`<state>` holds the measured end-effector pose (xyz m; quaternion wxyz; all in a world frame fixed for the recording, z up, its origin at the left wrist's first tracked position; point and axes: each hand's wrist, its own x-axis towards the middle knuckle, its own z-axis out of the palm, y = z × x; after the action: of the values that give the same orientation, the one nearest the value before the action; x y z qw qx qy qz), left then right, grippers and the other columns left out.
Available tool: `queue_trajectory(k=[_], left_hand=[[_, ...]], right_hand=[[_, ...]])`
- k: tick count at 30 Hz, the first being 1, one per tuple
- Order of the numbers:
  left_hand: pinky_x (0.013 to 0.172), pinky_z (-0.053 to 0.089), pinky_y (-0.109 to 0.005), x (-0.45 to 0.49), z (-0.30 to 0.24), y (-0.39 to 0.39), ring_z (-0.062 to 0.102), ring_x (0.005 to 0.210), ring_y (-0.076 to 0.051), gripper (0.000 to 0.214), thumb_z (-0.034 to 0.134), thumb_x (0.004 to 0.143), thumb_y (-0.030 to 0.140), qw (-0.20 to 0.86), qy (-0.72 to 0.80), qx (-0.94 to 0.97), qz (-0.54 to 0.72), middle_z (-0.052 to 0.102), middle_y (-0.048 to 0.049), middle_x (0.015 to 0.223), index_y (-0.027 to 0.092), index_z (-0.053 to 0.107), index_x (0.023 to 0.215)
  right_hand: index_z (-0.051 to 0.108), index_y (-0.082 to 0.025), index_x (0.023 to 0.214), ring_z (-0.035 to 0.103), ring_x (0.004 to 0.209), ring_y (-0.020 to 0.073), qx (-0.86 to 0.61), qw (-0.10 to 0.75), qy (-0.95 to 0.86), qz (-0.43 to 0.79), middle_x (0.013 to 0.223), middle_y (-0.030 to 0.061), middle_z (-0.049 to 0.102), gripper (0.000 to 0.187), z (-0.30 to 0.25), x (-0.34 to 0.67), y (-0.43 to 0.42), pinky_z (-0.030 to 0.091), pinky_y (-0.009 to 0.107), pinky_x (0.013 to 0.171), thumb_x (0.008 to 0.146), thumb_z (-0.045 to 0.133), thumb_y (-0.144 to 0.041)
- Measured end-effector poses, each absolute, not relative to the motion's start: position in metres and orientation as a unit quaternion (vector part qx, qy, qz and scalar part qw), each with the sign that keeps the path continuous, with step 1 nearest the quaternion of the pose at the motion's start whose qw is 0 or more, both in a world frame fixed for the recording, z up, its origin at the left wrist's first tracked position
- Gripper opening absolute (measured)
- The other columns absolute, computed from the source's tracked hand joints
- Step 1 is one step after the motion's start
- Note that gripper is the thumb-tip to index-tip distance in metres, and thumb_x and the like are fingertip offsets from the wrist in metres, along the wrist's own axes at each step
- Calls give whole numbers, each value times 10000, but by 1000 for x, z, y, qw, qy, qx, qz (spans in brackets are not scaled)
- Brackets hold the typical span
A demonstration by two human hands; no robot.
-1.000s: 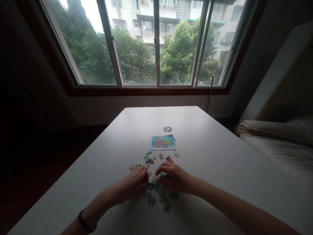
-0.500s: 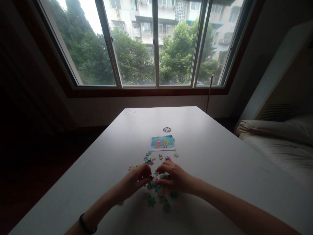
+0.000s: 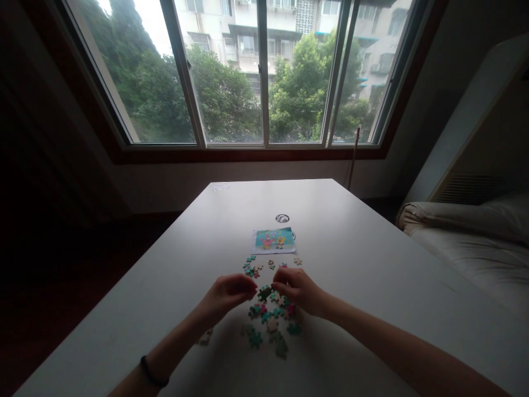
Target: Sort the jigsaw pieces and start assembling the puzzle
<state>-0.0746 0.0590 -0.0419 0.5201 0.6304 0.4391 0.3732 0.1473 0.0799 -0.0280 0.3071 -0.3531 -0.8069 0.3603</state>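
Over a scatter of small jigsaw pieces (image 3: 270,320) on a white table (image 3: 363,259), both my hands are raised a little. My right hand (image 3: 298,289) pinches a dark puzzle piece (image 3: 265,293) at its fingertips. My left hand (image 3: 229,293) is curled with fingertips together, close to the same piece; whether it touches the piece I cannot tell. A black band circles my left wrist. Beyond the pieces lies a small cartoon picture card (image 3: 273,240).
More loose pieces (image 3: 253,268) lie between the hands and the card. A round cable hole (image 3: 282,218) sits further back. A large window (image 3: 260,71) faces trees and buildings. A bed with a pillow (image 3: 467,231) stands to the right.
Both hands have lifted off the pile of pieces and moved slightly away from me, the right hand bringing up a dark piece toward the left fingertips.
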Motion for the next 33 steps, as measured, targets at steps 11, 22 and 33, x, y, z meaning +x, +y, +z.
queue_trajectory(k=[11, 22, 33], left_hand=[[645, 502, -267, -58, -31, 45, 600, 693, -163, 184, 675, 724, 292, 471, 435, 677, 361, 661, -37, 731, 121, 644, 783], [565, 449, -229, -61, -28, 47, 538, 611, -128, 221, 652, 736, 351, 425, 463, 687, 365, 600, -4, 660, 144, 575, 748], [730, 448, -304, -84, -32, 59, 563, 774, -198, 212, 584, 757, 374, 266, 548, 759, 231, 620, -46, 840, 183, 659, 811]], right_hand=[[583, -133, 654, 411, 533, 86, -318, 325, -790, 411, 548, -38, 482, 173, -27, 144, 74, 323, 194, 510, 781, 591, -250], [548, -152, 671, 445, 593, 107, -336, 342, -806, 349, 619, -17, 514, 143, -30, 142, 72, 351, 209, 555, 799, 555, -213], [545, -158, 645, 482, 639, 120, -379, 259, -860, 220, 661, -8, 530, 147, -39, 157, 95, 355, 216, 598, 769, 613, -199]])
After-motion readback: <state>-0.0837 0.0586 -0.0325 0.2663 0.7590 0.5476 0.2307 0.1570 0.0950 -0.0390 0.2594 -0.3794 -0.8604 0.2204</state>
